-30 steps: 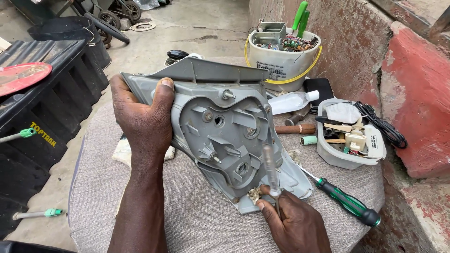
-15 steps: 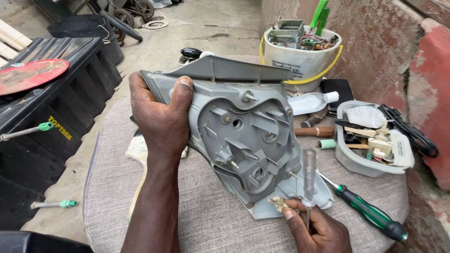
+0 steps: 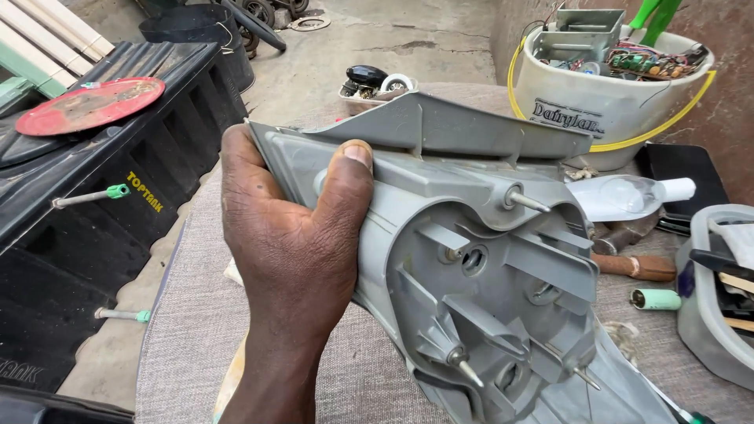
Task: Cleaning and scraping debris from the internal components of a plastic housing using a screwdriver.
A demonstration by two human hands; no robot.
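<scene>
My left hand point(image 3: 290, 243) grips the left edge of a large grey plastic housing point(image 3: 479, 259), thumb on top of its rim. The housing is tilted over a grey fabric-covered surface point(image 3: 196, 330), its inner side up, showing ribs, round holes and several thin metal pins. My right hand is out of the frame.
A white bucket point(image 3: 605, 102) with a yellow handle holds circuit boards and parts at the back right. Beside it lie a clear bottle point(image 3: 628, 196), a wooden-handled tool point(image 3: 636, 265) and a grey tray point(image 3: 719, 298). A black crate point(image 3: 94, 188) with a red disc point(image 3: 90, 104) stands left.
The view has moved in closer and down toward the housing. My right hand with its screwdriver at the housing's lower end has left the frame. The left hand's grip is unchanged.
</scene>
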